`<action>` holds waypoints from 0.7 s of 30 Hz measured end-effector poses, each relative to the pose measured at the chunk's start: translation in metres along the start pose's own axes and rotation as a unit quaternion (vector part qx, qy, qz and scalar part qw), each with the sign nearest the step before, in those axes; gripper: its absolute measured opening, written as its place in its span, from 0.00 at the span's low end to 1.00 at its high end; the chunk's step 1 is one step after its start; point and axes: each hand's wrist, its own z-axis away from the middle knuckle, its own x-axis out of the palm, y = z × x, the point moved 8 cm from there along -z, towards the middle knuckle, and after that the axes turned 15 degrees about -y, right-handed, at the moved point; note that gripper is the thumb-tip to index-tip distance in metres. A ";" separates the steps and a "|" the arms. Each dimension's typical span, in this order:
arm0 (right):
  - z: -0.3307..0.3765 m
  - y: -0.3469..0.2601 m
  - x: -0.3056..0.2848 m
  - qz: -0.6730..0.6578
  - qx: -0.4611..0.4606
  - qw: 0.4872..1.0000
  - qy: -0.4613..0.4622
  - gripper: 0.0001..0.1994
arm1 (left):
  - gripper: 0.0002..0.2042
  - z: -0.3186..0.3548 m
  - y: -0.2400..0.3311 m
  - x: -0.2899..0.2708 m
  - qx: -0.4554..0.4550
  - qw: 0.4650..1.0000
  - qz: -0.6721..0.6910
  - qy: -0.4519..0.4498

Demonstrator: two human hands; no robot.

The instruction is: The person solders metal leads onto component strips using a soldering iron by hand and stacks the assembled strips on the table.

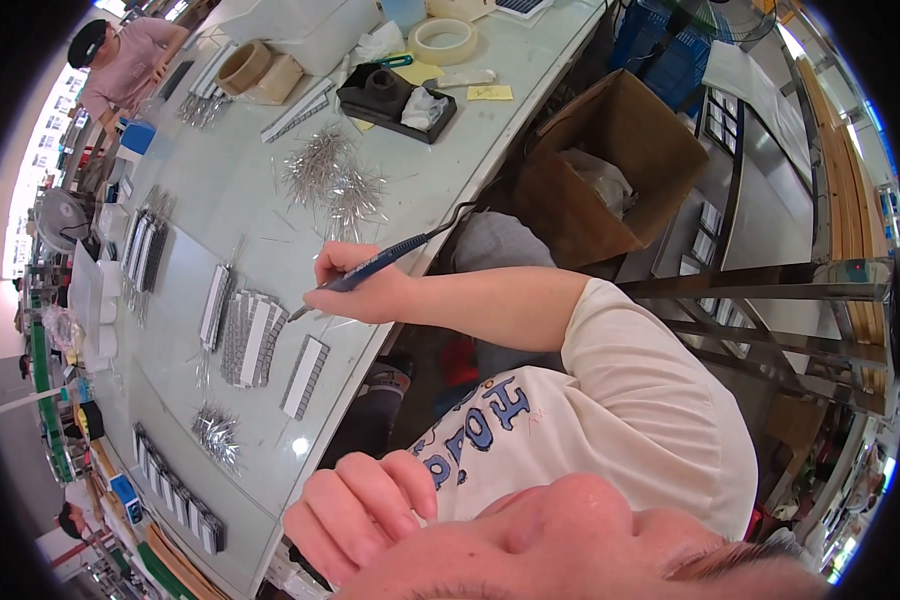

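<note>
Several strips [250, 340] of small grey parts are lying side by side on the table [420, 190] at left of centre. More are sitting in rows at the upper left [145, 250] and along the lower left edge [180, 490]. Judging by these, a good share of the work is looking finished. Two heaps of loose pins are still waiting: a big one [330, 180] above centre and a smaller one [215, 435] at lower left, so plenty is appearing to remain.

The right hand [355, 285] is reaching across to the middle of the frame, fingers closing tightly around a blue pen tool [375, 265] in a writing grip. Its cable is trailing off over the table edge toward the upper right. The tip is pointing down and left, coming just beside the nearest strips; whether it is touching one is too small to tell.

The left hand [360, 510] is curling into a loose fist at the lower centre, close to the person's face and off the table. Nothing is showing inside it.

A cardboard box [610, 170] is standing on the floor at upper right.
</note>
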 end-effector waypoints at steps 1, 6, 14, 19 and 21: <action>0.000 0.000 -0.001 -0.002 -0.001 1.000 0.000 0.13 | 0.10 0.001 0.004 -0.004 0.006 0.997 -0.028 0.078; -0.004 -0.003 0.011 0.015 -0.016 1.000 -0.013 0.13 | 0.10 0.008 0.009 -0.002 0.054 0.997 -0.026 0.043; -0.001 -0.002 0.007 0.013 -0.009 1.000 -0.005 0.13 | 0.12 0.024 0.000 -0.014 0.060 0.986 -0.025 0.155; -0.002 0.007 0.007 0.007 -0.046 0.999 0.015 0.11 | 0.15 -0.009 -0.019 -0.021 -0.071 0.947 -0.308 -0.066; -0.002 0.006 0.009 0.010 -0.034 0.999 0.015 0.12 | 0.17 -0.025 -0.033 -0.005 -0.081 0.916 -0.349 -0.181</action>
